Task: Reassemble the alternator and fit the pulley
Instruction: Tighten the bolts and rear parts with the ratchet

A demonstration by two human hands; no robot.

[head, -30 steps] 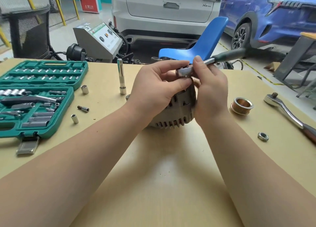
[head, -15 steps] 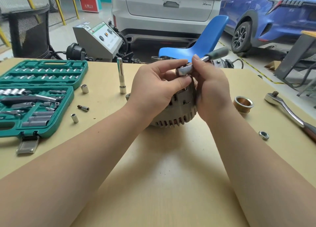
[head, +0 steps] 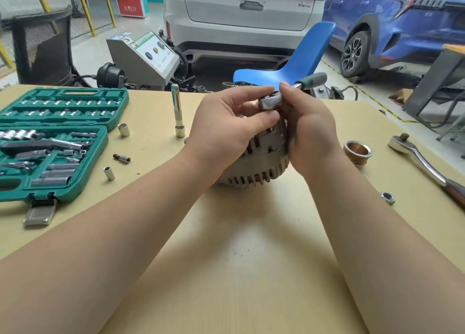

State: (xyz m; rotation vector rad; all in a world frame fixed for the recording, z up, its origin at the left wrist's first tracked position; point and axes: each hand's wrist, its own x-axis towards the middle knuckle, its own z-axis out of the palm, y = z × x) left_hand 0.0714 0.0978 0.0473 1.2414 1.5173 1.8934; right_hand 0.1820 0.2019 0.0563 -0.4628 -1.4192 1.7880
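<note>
A tan surface (head: 239,270) fills the lower frame. Beyond it, a blue chair (head: 297,64) at centre, a white car (head: 241,19) behind, a blue car (head: 402,27) upper right, a mesh bin (head: 42,47) upper left, and pale floor (head: 85,49).

Grey finned alternator (head: 256,167) upright mid-table; ribbed brass pulley (head: 357,153) apart, right.

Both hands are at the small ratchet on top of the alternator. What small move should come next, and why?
Probably swing the green handle of the small ratchet a short stroke. The left hand and right hand pinch its head over the alternator, while the pulley and nut lie unfitted on the table.
</note>
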